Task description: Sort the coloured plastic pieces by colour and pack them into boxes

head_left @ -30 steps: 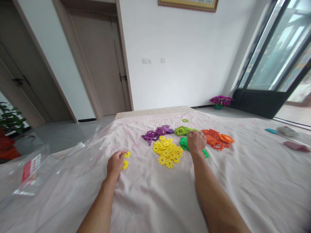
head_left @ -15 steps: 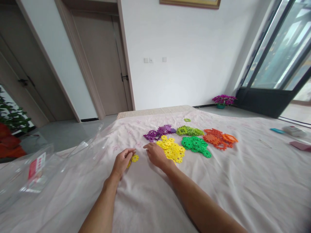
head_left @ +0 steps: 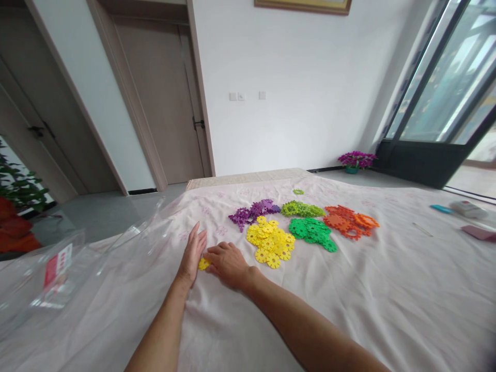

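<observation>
Close to a small yellow notched disc (head_left: pixel 203 264), my left hand (head_left: pixel 192 253) stands on its edge on the cloth, fingers stretched out and nothing in it. From the other side my right hand (head_left: pixel 227 263) lies low over the cloth, its fingers bent down onto that yellow disc; what is under the palm is hidden. To the right is a pile of yellow notched discs (head_left: pixel 271 240). Behind and beside it lie piles of purple pieces (head_left: pixel 253 211), light green pieces (head_left: pixel 302 208), green discs (head_left: pixel 312 230) and orange pieces (head_left: pixel 349 221).
A single light green piece (head_left: pixel 298 191) lies behind the piles. Clear plastic packaging (head_left: pixel 77 274) with a red label covers the left side of the pale cloth (head_left: pixel 372 305). At the right edge are a blue item (head_left: pixel 442 208), a white item (head_left: pixel 468 209) and a pink item (head_left: pixel 479 233).
My right hand has moved left and nearer, off the yellow pile and onto the loose yellow discs. My left hand has straightened its fingers and turned upright. One loose disc is now covered.
</observation>
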{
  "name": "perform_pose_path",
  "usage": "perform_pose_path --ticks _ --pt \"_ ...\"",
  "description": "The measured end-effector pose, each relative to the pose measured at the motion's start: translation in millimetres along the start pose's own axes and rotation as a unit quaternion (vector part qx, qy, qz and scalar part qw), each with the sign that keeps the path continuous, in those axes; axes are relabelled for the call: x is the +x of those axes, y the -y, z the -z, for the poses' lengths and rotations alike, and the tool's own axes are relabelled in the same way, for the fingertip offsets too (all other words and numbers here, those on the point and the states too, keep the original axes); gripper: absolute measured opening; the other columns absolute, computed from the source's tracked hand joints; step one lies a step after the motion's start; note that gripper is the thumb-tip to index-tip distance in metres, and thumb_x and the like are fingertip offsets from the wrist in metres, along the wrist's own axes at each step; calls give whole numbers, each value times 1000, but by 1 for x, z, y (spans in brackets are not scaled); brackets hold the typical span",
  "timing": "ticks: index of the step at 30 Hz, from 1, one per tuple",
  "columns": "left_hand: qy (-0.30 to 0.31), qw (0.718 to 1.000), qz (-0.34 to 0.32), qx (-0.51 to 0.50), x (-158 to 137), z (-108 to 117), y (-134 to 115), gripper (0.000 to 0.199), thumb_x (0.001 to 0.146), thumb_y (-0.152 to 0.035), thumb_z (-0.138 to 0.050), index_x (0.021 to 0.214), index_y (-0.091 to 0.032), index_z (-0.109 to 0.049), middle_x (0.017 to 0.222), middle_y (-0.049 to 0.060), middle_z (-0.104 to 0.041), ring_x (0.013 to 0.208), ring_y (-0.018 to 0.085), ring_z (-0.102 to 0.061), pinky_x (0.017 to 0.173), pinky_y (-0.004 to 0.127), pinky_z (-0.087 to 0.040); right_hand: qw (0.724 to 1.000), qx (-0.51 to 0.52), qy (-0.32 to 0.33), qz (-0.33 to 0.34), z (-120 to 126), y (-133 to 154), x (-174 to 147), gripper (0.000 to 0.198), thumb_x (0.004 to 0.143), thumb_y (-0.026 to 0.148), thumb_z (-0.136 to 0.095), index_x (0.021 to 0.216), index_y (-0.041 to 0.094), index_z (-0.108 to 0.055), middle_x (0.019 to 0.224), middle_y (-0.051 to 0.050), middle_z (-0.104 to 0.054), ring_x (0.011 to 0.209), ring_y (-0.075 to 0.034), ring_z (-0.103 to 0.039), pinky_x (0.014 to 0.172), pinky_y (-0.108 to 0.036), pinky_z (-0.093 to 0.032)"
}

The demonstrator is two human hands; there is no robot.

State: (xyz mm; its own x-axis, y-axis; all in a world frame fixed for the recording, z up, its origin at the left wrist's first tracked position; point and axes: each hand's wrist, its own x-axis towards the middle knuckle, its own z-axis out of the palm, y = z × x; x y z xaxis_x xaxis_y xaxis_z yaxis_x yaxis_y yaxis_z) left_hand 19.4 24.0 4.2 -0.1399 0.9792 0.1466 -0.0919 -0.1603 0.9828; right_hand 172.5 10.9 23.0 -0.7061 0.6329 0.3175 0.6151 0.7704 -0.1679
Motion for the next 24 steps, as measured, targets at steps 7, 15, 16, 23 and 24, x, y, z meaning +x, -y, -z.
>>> perform_pose_path --ticks 7,15,16,23,24 --pt "-18 998 20 -60 0 -2 -6 55 95 -44 -34 147 -27 -30 145 14 -46 137 18 -42 114 40 -32 998 -57 15 10 -7 -2 6 25 98 35 -47 97 18 -66 96 -8 -65 92 -21 -54 82 -32 -42" --pt "-90 995 -5 -37 7 5 9 53 90 -52 -45 132 -20 -52 127 16 -61 121 23 -58 103 42 -45 996 -12 -10 -86 -6 -9 1 22 99 22 -40 95 16 -61 96 -9 -65 89 -19 -56 80 -28 -42" --pt "-105 994 -14 -12 8 6 10 52 90 -52 -45 128 -18 -55 125 16 -62 119 23 -59 101 41 -47 994 -6 -17 -107 -5 -11 0 23 99 22 -39 95 16 -61 95 -9 -65 88 -18 -57 79 -28 -41" --pt "-146 965 -23 217 10 17 17 37 86 -39 -50 115 -20 -65 114 8 -69 102 21 -66 93 35 -50 972 -18 -52 -227 39 -46 -8 31 97 25 -34 88 16 -62 89 -8 -67 81 -17 -59 71 -27 -35" --pt "-142 960 -23 239 10 18 17 36 85 -37 -50 114 -21 -65 114 7 -70 102 20 -65 94 35 -49 967 -25 -50 -249 49 -54 -10 31 95 25 -35 87 16 -64 87 -8 -67 79 -17 -59 69 -27 -34"
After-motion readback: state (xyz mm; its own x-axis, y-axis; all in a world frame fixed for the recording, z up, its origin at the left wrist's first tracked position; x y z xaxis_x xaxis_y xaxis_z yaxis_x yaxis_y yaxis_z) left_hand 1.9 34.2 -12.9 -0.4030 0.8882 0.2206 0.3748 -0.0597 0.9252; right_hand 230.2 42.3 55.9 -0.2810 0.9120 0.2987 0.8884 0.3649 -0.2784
